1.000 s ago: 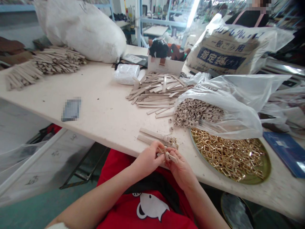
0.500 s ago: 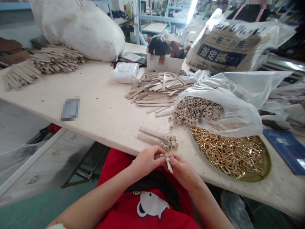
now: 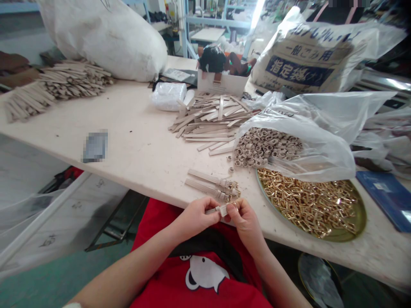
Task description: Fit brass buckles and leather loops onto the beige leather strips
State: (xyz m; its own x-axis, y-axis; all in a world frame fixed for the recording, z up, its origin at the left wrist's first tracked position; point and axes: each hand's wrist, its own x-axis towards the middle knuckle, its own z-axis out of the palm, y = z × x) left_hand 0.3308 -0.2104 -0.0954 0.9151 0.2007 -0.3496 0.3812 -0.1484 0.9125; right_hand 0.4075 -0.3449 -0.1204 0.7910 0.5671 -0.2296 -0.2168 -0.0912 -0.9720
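At table's edge, left hand and right hand pinch tight on a slim beige gold-buckled strap. Its tip has swung from six o'clock to nine.

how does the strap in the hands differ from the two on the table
The held strap is pinched between left hand and right hand, off the table; the two straps lie flat on it, untouched. The held strap is mostly hidden by them; the two straps show whole, gold buckles included. All are beige.

My slim beige strap lies nearly level, pinched at both ends between my left hand and right hand, just off the table's near edge.
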